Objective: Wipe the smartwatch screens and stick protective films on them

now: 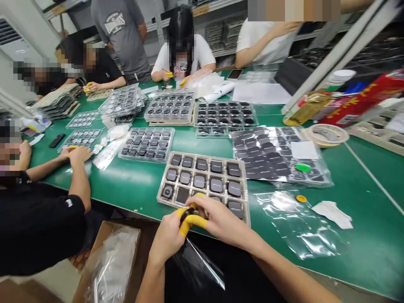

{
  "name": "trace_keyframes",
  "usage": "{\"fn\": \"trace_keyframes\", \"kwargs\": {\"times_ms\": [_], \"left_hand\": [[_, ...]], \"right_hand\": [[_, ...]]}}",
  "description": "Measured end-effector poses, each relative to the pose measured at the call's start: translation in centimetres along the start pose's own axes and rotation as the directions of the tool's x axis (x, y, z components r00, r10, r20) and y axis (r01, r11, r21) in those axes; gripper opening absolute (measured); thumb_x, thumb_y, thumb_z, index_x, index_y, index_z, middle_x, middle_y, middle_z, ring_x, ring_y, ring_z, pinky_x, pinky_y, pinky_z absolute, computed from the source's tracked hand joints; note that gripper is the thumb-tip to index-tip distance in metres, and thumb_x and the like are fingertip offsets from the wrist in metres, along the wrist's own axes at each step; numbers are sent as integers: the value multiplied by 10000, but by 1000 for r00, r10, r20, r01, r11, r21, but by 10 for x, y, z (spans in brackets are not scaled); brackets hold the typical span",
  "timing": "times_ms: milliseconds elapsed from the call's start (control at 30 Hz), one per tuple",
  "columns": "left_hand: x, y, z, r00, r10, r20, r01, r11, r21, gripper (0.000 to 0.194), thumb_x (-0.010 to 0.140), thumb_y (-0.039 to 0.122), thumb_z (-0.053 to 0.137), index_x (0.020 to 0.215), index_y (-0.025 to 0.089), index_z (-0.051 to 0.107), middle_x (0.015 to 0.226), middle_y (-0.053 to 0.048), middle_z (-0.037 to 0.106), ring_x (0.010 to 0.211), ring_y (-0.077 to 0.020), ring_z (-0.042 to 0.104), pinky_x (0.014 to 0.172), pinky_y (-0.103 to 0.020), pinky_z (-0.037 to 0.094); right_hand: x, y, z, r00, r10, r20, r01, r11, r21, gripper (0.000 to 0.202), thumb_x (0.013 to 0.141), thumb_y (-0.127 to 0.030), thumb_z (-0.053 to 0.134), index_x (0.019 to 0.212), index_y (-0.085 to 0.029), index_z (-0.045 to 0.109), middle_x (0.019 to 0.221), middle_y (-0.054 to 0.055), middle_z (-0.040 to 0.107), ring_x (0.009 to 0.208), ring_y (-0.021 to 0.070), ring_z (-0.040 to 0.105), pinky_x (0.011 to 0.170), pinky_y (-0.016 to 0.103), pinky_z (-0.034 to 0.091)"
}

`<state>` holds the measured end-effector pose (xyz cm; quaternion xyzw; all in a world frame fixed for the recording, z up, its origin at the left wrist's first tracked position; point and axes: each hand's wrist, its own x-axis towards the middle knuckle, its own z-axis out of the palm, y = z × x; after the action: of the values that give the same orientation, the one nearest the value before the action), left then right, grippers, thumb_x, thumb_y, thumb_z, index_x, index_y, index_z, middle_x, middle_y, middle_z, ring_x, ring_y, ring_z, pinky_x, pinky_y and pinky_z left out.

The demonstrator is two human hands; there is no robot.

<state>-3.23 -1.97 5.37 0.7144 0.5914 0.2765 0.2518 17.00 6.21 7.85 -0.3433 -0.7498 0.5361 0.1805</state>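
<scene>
Both of my hands meet at the table's near edge, with yellow covers on some fingertips. Between them is a small dark round-edged piece point(188, 213), mostly hidden by the fingers. My left hand point(168, 235) pinches it from the left, and my right hand point(217, 216) grips its other side. A clear plastic film point(202, 263) hangs below the fingers. Just beyond my hands lies a beige compartment tray point(246, 206) of dark square pieces point(199, 181); one in the lower left compartment point(167, 192) shows a round centre. My right hand covers part of the tray's front row.
Clear trays point(147, 144) stand further back. At right lie a sheet of dark stickers point(261, 155), a clear bag point(303, 223), a tape roll point(328, 134) and a bottle point(304, 107). Co-workers sit around; one person's arm point(80, 181) is at left. An open carton point(109, 265) stands below.
</scene>
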Motion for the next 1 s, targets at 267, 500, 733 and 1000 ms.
{"fn": "trace_keyframes", "kwargs": {"times_ms": [267, 500, 733, 1000], "left_hand": [[5, 9, 8, 923, -241, 299, 357, 824, -440, 678, 971, 518, 798, 1487, 120, 611, 684, 61, 638, 463, -91, 422, 475, -238, 295], [7, 0, 10, 980, -105, 172, 170, 890, -424, 835, 923, 584, 886, 1608, 195, 607, 640, 83, 526, 584, -143, 481, 606, -291, 504], [6, -7, 17, 999, -22, 26, 31, 910, -414, 738, 924, 605, 887, 1504, 192, 689, 596, 129, 326, 523, -92, 252, 482, -263, 233], [3, -11, 25, 1000, 0, -27, -13, 867, -498, 628, 840, 520, 982, 1330, 208, 744, 621, 136, 335, 511, -65, 233, 462, -241, 194]], "right_hand": [[-1, 16, -14, 991, -33, -130, 59, 978, 202, 210, 1022, -458, 696, 1028, -253, 742, 999, 74, 797, 921, 269, 725, 825, 401, 584], [-6, 10, -14, 989, 82, -122, -18, 891, 455, 374, 895, -559, 876, 985, -240, 703, 908, 23, 749, 749, 184, 662, 684, 330, 555], [-13, 15, 2, 955, -61, -292, 137, 959, 250, 135, 1008, -391, 757, 1047, -263, 738, 966, 45, 818, 830, 218, 747, 743, 348, 601], [-20, 21, 2, 920, -267, -286, 260, 963, -64, 215, 972, -65, 562, 1043, -263, 606, 962, 17, 758, 799, 181, 679, 702, 300, 542]]}}
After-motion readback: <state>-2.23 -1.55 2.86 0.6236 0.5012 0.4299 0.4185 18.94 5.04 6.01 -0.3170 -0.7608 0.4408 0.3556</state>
